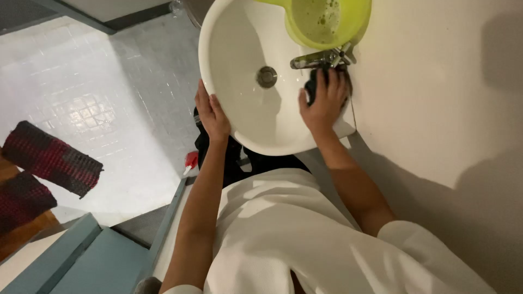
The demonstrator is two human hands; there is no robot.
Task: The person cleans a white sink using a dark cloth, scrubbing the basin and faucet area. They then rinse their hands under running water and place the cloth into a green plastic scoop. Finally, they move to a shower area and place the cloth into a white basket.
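The dark cloth [314, 87] sits on the back ledge of the white wash basin [239, 38], just beside the base of the chrome tap [318, 58], and our right hand [326, 100] is pressed down on top of it, fingers curled over and closed on the fabric. Over on the other side our left hand [212, 115] grips the basin's front rim, thumb on the inside, fingers wrapped under the edge where we cannot see them. Inside the bowl we see bare white porcelain and a round metal drain [266, 77] at the middle; whether any water lies there we cannot tell. At the top of the basin a lime-green plastic jug [327, 22] rests, touching the tap's far side, and it holds cloudy, foamy liquid with small bubbles on the surface. The tap spout reaches out over the bowl between the jug and our right hand, so the cloth is tucked close against its base. To the right runs a plain pale wall [436, 81]. Down below on the left, a grey tiled floor [136, 92], a red and black striped mat [52, 158] well apart from the basin, and a small red object [191, 159] under the rim beside our left forearm.
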